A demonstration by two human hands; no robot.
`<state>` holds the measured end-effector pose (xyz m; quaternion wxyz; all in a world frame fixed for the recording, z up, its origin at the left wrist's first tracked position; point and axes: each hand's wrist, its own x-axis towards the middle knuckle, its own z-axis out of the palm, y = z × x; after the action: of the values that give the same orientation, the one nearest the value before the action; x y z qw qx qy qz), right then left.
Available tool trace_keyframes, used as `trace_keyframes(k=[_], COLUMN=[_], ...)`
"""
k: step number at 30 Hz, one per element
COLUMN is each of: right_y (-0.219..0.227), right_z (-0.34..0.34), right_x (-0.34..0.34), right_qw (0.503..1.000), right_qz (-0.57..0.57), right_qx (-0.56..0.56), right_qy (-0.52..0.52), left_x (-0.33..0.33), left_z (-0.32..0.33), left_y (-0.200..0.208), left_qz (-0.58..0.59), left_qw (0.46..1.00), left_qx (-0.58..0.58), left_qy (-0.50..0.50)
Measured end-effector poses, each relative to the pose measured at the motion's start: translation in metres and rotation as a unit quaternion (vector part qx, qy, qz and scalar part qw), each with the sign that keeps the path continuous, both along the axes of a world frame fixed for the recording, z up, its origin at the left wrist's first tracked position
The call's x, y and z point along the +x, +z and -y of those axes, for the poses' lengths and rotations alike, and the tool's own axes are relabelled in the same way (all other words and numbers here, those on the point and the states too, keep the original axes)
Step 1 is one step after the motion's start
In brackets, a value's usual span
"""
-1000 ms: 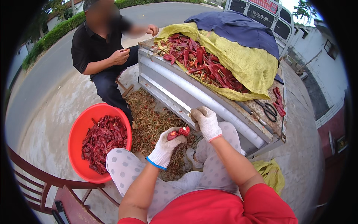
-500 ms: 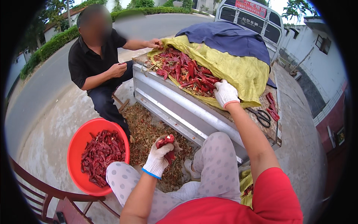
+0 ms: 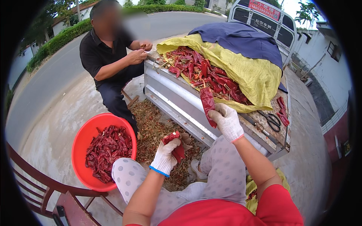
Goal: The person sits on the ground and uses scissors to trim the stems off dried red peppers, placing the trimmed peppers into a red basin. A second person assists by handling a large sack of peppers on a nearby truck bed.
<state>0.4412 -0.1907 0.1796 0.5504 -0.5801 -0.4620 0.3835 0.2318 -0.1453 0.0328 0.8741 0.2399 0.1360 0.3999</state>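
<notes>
In its white glove with a blue cuff, my left hand (image 3: 164,155) is closed around dried red chili peppers (image 3: 178,151), low over my lap. My gloved right hand (image 3: 227,123) grips one long dried red chili pepper (image 3: 207,103), raised by the edge of the truck bed with its stem end up. Behind it, a heap of dried chili peppers (image 3: 215,77) spills from the mouth of a yellow woven sack (image 3: 260,84). To the lower left stands a red plastic basin (image 3: 78,150), holding many dark red peppers (image 3: 107,152).
Black-handled scissors (image 3: 273,120) and loose peppers (image 3: 283,111) lie on the truck bed's right corner. A navy cloth (image 3: 237,39) covers the sack. Across from me sits a person in black (image 3: 102,56), hands together. Stem scraps (image 3: 151,132) litter the ground. A wooden chair (image 3: 45,184) stands lower left.
My right hand has drawn back from the heap toward me, bringing a chili pepper out. My left hand keeps its peppers. The other person's hands have come together.
</notes>
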Motion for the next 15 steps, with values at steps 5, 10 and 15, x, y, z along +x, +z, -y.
trace_keyframes(k=[5, 10, 15], right_y=[-0.072, -0.086, -0.056], right_z=[0.02, 0.017, 0.005], right_x=[-0.064, -0.078, -0.051], right_qw=[0.894, 0.788, 0.972], right_qz=[0.438, 0.595, 0.21], right_qx=[0.072, -0.077, -0.096], right_qy=[0.056, 0.142, 0.046], left_x=[0.003, 0.012, -0.002], left_z=[0.001, 0.002, 0.003], left_y=[0.002, -0.005, 0.004], left_qz=[0.004, -0.12, -0.087], left_qw=[0.998, 0.989, 0.994], left_qx=[-0.058, -0.004, -0.026], left_qy=[0.01, 0.085, 0.066])
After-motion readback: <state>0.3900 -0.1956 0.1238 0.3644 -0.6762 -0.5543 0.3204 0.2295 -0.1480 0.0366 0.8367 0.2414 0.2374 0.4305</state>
